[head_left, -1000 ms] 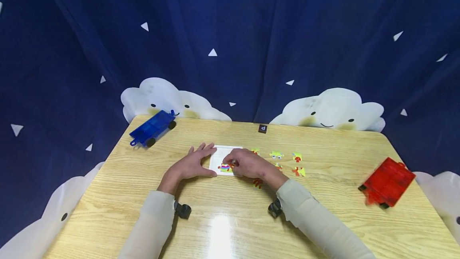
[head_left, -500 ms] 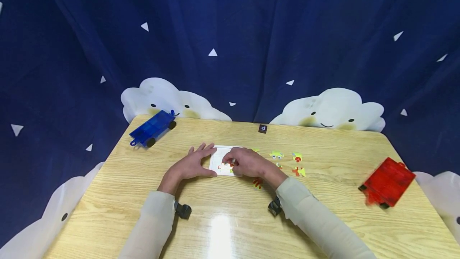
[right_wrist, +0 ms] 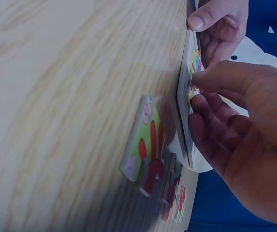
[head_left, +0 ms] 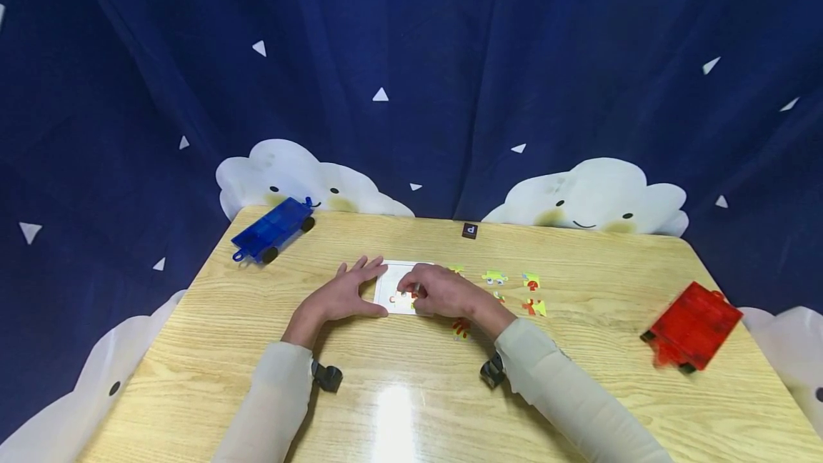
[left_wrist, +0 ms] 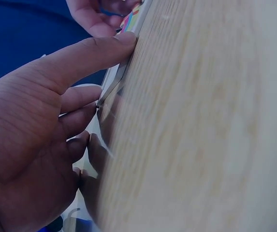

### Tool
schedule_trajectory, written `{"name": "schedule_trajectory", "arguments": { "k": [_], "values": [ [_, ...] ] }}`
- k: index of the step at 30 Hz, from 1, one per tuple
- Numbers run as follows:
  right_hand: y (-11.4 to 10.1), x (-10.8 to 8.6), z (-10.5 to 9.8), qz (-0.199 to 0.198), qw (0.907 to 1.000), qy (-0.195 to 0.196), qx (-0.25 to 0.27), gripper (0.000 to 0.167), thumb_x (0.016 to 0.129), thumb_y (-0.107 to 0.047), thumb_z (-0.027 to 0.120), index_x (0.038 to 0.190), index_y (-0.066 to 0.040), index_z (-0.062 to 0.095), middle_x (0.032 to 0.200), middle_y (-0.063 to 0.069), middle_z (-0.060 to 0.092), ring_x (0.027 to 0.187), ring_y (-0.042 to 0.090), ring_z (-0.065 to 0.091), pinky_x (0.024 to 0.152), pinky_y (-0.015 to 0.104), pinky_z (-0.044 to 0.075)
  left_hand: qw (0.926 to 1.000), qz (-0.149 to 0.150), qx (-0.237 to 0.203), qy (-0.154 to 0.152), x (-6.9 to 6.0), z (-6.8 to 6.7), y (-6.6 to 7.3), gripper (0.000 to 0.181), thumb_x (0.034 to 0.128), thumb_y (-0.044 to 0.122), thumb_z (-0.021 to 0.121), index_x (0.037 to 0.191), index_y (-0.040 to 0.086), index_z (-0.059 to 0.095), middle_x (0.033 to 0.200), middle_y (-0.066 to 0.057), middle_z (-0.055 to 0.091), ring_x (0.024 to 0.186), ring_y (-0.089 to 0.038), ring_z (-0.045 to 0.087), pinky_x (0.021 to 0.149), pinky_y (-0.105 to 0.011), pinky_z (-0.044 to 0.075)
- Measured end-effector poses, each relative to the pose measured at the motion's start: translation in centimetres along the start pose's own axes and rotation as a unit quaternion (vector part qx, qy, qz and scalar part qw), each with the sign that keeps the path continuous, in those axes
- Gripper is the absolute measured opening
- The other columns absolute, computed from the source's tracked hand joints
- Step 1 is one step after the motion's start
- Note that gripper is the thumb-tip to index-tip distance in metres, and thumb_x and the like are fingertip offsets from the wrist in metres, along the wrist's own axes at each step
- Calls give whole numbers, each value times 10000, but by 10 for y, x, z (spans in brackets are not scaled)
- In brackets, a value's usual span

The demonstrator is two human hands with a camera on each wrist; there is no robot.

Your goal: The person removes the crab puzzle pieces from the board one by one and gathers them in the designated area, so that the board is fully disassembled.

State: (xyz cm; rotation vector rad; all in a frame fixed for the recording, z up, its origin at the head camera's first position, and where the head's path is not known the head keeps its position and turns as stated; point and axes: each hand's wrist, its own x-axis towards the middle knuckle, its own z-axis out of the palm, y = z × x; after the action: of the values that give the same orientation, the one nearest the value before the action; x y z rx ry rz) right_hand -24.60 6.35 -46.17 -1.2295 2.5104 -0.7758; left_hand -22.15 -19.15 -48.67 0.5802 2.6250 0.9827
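Note:
A square white puzzle tray [head_left: 383, 291] lies on the table. My left hand [head_left: 341, 295] holds its left side, thumb at the near corner and fingers at the far one. In the left wrist view, the thumb of the left hand [left_wrist: 32, 111] touches the tray's edge. Over the tray, my right hand [head_left: 444, 290] pinches a colourful jigsaw piece [head_left: 403, 300], which lies low in the near part and shines with glare. The fingertips of the right hand [right_wrist: 244, 125] partly cover that piece in the right wrist view.
Several loose jigsaw pieces lie right of the tray, among them a yellow-green one with eyes [head_left: 495, 276] and a red-marked one [head_left: 460, 328]. A blue toy wagon [head_left: 273, 228] stands back left, a red one [head_left: 694, 325] at right. A small dark tag [head_left: 470, 231] sits at the back edge.
The pinched piece has tilted slightly on the tray, its bright print turning to white glare. The right fingers have shifted a little; the left hand stays where it was.

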Motion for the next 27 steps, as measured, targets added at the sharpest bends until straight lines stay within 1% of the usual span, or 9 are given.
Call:
{"name": "schedule_trajectory", "arguments": {
  "k": [4, 7, 10, 14, 20, 23, 27],
  "values": [
    [-2, 2, 2, -128, 9996, 259, -7, 153, 976, -86, 661, 1102, -89, 748, 964, -41, 630, 842, 120, 572, 784, 300, 494, 10000, -24, -17, -12, 0, 0, 0, 943, 848, 410, 851, 1603, 103, 378, 1683, -66, 246, 1564, -320, 46, 1226, -549, -48],
    [-3, 4, 5, -97, 9987, 499, 53, 101, 1013, -106, 640, 1023, -116, 740, 890, -82, 636, 815, 98, 576, 778, 308, 497, 10000, -14, -47, -13, -1, -1, 0, 945, 845, 402, 855, 1602, 95, 379, 1681, -77, 249, 1563, -328, 50, 1225, -553, -45],
    [-4, 6, 8, 107, 9980, 609, 151, 93, 1019, -104, 637, 981, -135, 716, 834, -102, 629, 779, 83, 577, 762, 302, 497, 10000, -12, -64, -13, 0, -1, 0, 949, 844, 405, 855, 1602, 94, 376, 1682, -75, 248, 1563, -330, 49, 1225, -553, -46],
    [-6, 7, 11, 350, 9967, 682, 255, 104, 1019, -99, 623, 972, -140, 707, 841, -100, 637, 772, 71, 578, 756, 291, 498, 10000, -7, -76, -19, 0, -1, 0, 955, 843, 411, 855, 1605, 99, 372, 1683, -66, 244, 1564, -322, 41, 1225, -546, -52],
    [-8, 3, 7, 385, 9923, 837, 831, 114, 1016, -59, 605, 978, -100, 705, 827, -52, 654, 737, 91, 577, 732, 303, 504, 10000, 1, -84, 14, 1, 0, -1, 950, 842, 410, 856, 1602, 99, 379, 1682, -69, 249, 1564, -321, 44, 1226, -545, -52],
    [-10, -1, 3, 404, 9910, 796, 1001, 125, 1019, -59, 591, 986, -96, 706, 843, -45, 658, 740, 95, 576, 725, 300, 497, 9999, 22, -124, 13, -1, -1, 0, 948, 844, 400, 855, 1599, 84, 379, 1681, -91, 247, 1562, -339, 41, 1222, -557, -56],
    [-11, -9, -3, 505, 9913, 657, 1025, 136, 1032, -81, 585, 986, -108, 710, 853, -38, 667, 726, 101, 580, 686, 294, 491, 9999, 32, -128, 23, -1, -1, -1, 952, 844, 407, 852, 1601, 80, 375, 1682, -104, 240, 1560, -353, 45, 1220, -568, -51]
  ]
}}
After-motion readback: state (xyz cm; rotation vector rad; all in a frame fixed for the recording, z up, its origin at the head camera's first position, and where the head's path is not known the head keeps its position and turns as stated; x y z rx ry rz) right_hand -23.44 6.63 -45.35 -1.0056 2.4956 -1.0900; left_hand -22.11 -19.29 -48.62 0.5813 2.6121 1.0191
